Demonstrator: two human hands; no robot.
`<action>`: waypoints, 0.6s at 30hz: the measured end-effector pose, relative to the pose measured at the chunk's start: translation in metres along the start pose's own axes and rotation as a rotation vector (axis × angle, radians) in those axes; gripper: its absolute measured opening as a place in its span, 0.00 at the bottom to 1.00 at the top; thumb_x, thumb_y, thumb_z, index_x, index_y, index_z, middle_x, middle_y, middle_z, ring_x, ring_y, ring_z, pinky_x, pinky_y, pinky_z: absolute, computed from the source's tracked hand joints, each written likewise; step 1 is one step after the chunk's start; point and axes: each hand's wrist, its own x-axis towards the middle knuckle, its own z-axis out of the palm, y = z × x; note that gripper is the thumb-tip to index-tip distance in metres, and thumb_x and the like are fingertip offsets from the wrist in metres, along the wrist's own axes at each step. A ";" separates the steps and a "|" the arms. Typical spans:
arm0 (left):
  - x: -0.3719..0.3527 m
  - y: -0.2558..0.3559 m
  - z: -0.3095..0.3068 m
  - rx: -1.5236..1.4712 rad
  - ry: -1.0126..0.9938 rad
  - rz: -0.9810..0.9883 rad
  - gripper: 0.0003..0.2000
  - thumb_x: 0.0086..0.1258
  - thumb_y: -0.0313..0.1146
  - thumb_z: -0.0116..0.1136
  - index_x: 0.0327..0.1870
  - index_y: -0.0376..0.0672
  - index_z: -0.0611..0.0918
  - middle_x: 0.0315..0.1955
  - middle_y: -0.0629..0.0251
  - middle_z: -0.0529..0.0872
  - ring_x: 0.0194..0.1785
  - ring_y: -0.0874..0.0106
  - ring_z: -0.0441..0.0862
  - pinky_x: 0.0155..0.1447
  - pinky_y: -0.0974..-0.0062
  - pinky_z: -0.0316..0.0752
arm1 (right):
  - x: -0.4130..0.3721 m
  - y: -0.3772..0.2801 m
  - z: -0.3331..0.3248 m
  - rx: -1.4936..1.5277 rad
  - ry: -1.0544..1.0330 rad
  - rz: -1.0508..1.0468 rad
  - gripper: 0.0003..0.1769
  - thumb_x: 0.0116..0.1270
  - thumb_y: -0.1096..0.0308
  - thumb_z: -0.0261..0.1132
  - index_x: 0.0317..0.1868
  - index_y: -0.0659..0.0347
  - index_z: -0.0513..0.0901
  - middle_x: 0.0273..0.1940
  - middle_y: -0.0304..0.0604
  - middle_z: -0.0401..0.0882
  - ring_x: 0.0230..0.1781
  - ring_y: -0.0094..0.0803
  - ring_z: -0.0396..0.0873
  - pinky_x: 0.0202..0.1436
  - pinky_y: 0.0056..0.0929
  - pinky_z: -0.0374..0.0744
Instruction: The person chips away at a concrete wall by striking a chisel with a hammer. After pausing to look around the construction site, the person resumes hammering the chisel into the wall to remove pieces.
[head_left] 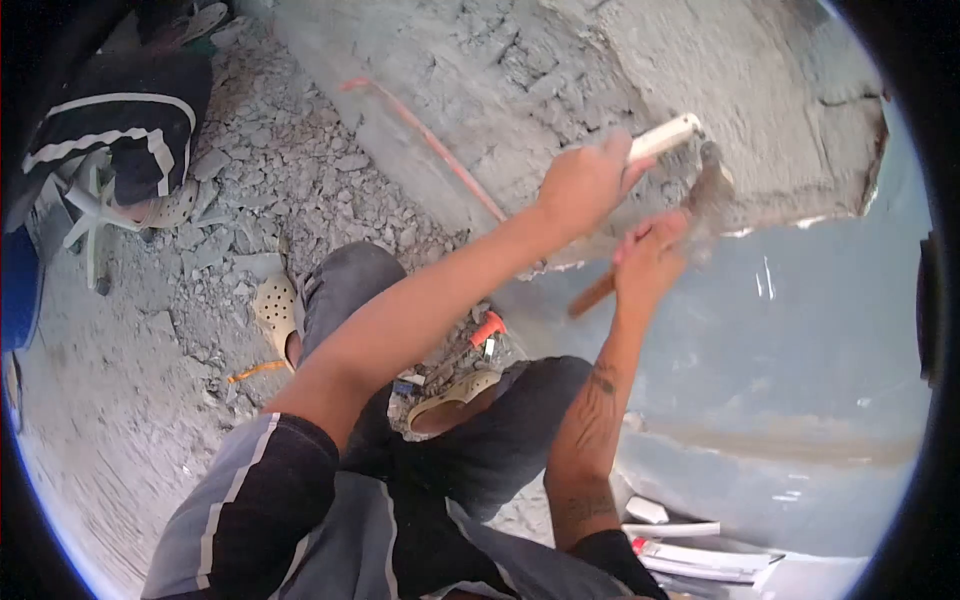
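My left hand [583, 188] is closed around a cream-coloured bar-like tool [662, 138], whose far end points at the rough grey plaster [760, 95]. Closer to me on the right, my right hand [650, 255] grips a hammer [592, 295] by its wooden handle. The hammer head is blurred and sits just beside the end of the cream tool. Both hands are over the broken lower edge of the plaster, where it meets a smooth blue-grey surface [790, 330].
Rubble [330, 180] covers the floor at the left. A person in striped dark clothing [150, 120] is at upper left. A red-handled tool [488, 328] lies between my feet. A pinkish-red line [430, 140] crosses the grey surface. White strips [700, 555] lie at lower right.
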 end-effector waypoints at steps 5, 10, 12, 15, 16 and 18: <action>-0.003 0.005 0.000 0.046 -0.054 -0.044 0.18 0.73 0.47 0.53 0.36 0.38 0.73 0.19 0.48 0.80 0.24 0.46 0.79 0.27 0.52 0.73 | -0.015 -0.042 -0.038 0.542 -0.133 0.043 0.37 0.64 0.27 0.52 0.36 0.60 0.72 0.19 0.38 0.64 0.16 0.27 0.65 0.19 0.27 0.65; 0.002 0.004 -0.003 0.020 -0.045 -0.036 0.19 0.74 0.48 0.53 0.35 0.38 0.73 0.19 0.49 0.80 0.24 0.46 0.80 0.27 0.53 0.74 | 0.006 -0.041 -0.032 0.636 -0.291 -0.819 0.48 0.46 0.09 0.36 0.26 0.53 0.65 0.16 0.37 0.62 0.12 0.27 0.59 0.16 0.26 0.59; 0.001 0.005 -0.004 0.016 -0.046 -0.050 0.19 0.73 0.48 0.53 0.35 0.38 0.73 0.19 0.48 0.81 0.24 0.46 0.80 0.27 0.53 0.74 | 0.010 -0.017 -0.003 0.308 -0.170 -0.359 0.44 0.57 0.16 0.37 0.26 0.55 0.64 0.16 0.36 0.60 0.12 0.26 0.60 0.16 0.26 0.60; -0.004 0.008 -0.005 0.011 -0.051 -0.050 0.19 0.73 0.48 0.53 0.34 0.38 0.73 0.19 0.48 0.81 0.24 0.46 0.80 0.27 0.53 0.74 | 0.000 -0.020 -0.005 0.050 -0.051 0.186 0.39 0.66 0.23 0.38 0.27 0.55 0.64 0.16 0.35 0.58 0.12 0.26 0.60 0.16 0.25 0.61; 0.001 0.006 -0.008 0.018 -0.031 -0.043 0.19 0.73 0.48 0.53 0.34 0.38 0.73 0.19 0.48 0.81 0.24 0.46 0.80 0.27 0.53 0.74 | 0.004 -0.024 -0.008 0.057 0.015 0.256 0.37 0.69 0.26 0.39 0.27 0.55 0.65 0.16 0.35 0.57 0.12 0.26 0.59 0.16 0.25 0.61; -0.002 0.007 -0.008 0.032 -0.050 -0.048 0.19 0.73 0.48 0.53 0.34 0.38 0.73 0.19 0.48 0.81 0.24 0.46 0.80 0.26 0.53 0.74 | -0.010 -0.030 -0.034 0.088 -0.048 0.181 0.40 0.65 0.22 0.38 0.28 0.55 0.65 0.16 0.35 0.59 0.12 0.26 0.59 0.16 0.25 0.61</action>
